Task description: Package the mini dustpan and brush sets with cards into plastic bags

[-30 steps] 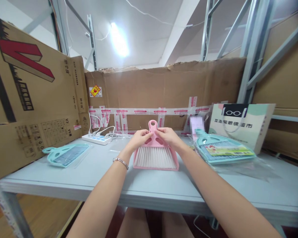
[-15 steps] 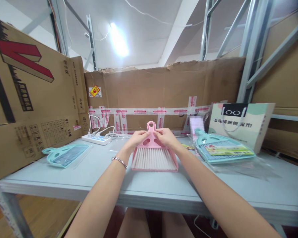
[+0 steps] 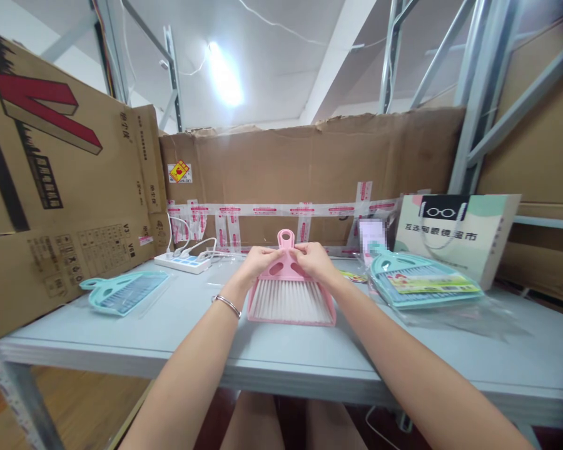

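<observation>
A small pink brush and dustpan set (image 3: 289, 299) lies flat on the pale blue table (image 3: 281, 356), its white bristles toward me and its looped handle pointing away. My left hand (image 3: 258, 260) pinches the left side of the handle end. On the right side of that handle my right hand (image 3: 315, 259) is closed too, fingertips nearly meeting the left ones. A silver bangle sits on my left wrist.
A teal brush set (image 3: 122, 291) in clear film lies at the left. Teal sets in plastic bags (image 3: 420, 282) pile at the right, before a printed paper bag (image 3: 455, 234). A white power strip (image 3: 182, 262) sits at the back. Cardboard walls (image 3: 309, 169) enclose the table.
The pink set has shifted slightly left and settled a little lower on the table. Both hands keep their grip at the handle.
</observation>
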`<state>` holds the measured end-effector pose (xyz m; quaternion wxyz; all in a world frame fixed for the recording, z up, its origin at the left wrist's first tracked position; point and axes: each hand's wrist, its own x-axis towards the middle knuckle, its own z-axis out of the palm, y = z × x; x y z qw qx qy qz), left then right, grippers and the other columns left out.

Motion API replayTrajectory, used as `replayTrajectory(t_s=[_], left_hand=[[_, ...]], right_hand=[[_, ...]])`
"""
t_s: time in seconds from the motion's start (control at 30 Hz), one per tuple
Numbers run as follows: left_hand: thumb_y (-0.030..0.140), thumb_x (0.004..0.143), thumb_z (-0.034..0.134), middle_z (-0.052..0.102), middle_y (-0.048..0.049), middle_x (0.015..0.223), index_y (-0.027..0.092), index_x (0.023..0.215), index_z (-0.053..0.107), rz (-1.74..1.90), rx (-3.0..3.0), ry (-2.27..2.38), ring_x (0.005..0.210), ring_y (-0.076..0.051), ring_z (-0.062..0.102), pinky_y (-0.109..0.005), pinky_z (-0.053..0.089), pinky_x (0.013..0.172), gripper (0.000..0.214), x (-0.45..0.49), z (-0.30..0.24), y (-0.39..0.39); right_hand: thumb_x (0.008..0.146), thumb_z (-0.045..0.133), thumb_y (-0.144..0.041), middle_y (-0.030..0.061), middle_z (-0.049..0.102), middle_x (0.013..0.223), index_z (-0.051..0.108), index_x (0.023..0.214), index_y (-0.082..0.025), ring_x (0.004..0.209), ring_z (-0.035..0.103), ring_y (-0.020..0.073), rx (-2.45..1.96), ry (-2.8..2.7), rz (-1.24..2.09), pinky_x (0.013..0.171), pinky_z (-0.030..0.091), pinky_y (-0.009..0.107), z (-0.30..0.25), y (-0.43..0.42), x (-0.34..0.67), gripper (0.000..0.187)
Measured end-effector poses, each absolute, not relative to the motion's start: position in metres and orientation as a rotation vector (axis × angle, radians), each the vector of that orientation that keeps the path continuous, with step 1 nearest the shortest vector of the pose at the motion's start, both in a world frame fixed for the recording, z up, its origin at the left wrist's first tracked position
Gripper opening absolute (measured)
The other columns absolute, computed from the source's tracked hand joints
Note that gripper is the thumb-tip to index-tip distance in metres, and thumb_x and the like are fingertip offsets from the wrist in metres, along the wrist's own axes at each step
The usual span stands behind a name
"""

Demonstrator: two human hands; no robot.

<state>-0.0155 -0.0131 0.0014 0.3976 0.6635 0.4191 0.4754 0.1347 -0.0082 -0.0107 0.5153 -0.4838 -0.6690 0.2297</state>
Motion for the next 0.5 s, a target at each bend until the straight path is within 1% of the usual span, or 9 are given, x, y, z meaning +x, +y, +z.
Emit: replayTrajectory(t_s=[0.13,0.23,0.37,0.43,0.5], left_hand=[[0.048,0.057,0.072,0.056,-0.0009,0.055,0.011,0.057,0.066,1.203,1.675,1.093,0.056,-0.011,0.045,-0.025,0.033,0.057,0.037,-0.0163,-0.0011,-0.0105],[0.05,0.055,0.072,0.055,-0.0005,0.054,0.011,0.058,0.066,1.187,1.685,1.082,0.055,-0.01,0.045,-0.025,0.033,0.057,0.04,-0.0176,-0.0033,-0.0074],[0.048,0.051,0.075,0.062,-0.0036,0.065,0.01,0.072,0.071,1.163,1.621,0.982,0.061,-0.012,0.051,-0.026,0.037,0.06,0.044,-0.018,-0.0025,-0.0076],[0.045,0.05,0.076,0.064,-0.0049,0.068,0.01,0.074,0.071,1.172,1.586,0.959,0.062,-0.013,0.052,-0.026,0.038,0.06,0.043,-0.0176,-0.0012,-0.0091],[0.043,0.05,0.077,0.064,-0.0053,0.068,0.01,0.071,0.071,1.195,1.577,0.965,0.063,-0.013,0.052,-0.026,0.038,0.06,0.04,-0.017,-0.0005,-0.0103]], right_hand=[[0.068,0.056,-0.039,-0.0024,0.043,0.047,0.057,0.059,-0.015,0.045,0.041,0.0085,-1.144,-1.6,0.683,0.044,0.034,0.022,-0.0068,-0.0144,0.1347,0.026],[0.067,0.058,-0.043,-0.0021,0.046,0.049,0.058,0.059,-0.015,0.048,0.043,0.0095,-1.088,-1.638,0.762,0.049,0.036,0.024,-0.0044,-0.0167,0.1377,0.029],[0.064,0.06,-0.049,-0.0014,0.05,0.053,0.059,0.059,-0.014,0.053,0.045,0.0103,-1.033,-1.649,0.79,0.054,0.037,0.025,-0.0049,-0.014,0.1401,0.036],[0.064,0.06,-0.051,-0.0015,0.051,0.055,0.06,0.061,-0.014,0.053,0.044,0.0097,-1.033,-1.643,0.768,0.054,0.036,0.024,-0.0064,-0.0121,0.1393,0.038],[0.064,0.059,-0.053,-0.0018,0.051,0.055,0.059,0.061,-0.014,0.053,0.043,0.0091,-1.036,-1.64,0.743,0.054,0.035,0.024,-0.0078,-0.011,0.138,0.04]])
